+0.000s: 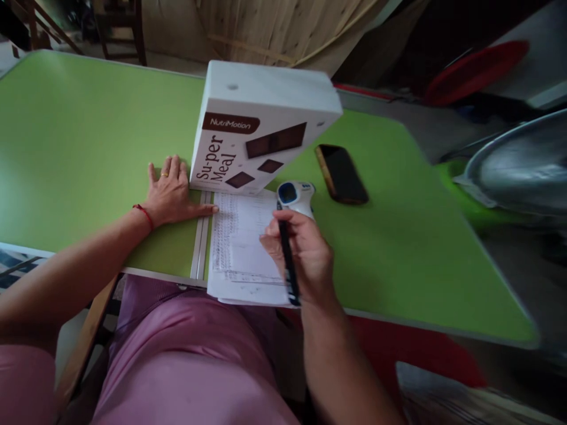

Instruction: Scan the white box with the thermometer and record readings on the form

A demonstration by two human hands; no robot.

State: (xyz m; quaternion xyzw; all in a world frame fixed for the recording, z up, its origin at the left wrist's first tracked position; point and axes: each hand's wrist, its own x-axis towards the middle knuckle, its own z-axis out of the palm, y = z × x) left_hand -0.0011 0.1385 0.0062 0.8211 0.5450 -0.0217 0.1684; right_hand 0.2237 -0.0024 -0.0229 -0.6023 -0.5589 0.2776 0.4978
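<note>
My left hand (170, 192) lies flat with fingers spread on the green table, its thumb reaching to the edge of some white papers (248, 248). Handwritten lines cover the left part of the top sheet. In my right hand (308, 251) is a black pen (287, 260), held over the right side of the papers. A white box (266, 118) marked "NutriMotion Super Meal" stands upright just behind the sheets, close to my left fingers. Between the box and my right hand sits a white thermometer-like device (296, 198) with a dark blue-rimmed screen, partly hidden by the hand.
A smartphone (342, 174) lies on the green table (411, 248) right of the box. A metal strip (201, 242) crosses the table left of the papers. Beyond the right edge are a large metal basin (527, 165) and a red round object (478, 71). Wooden chairs (119, 23) stand behind.
</note>
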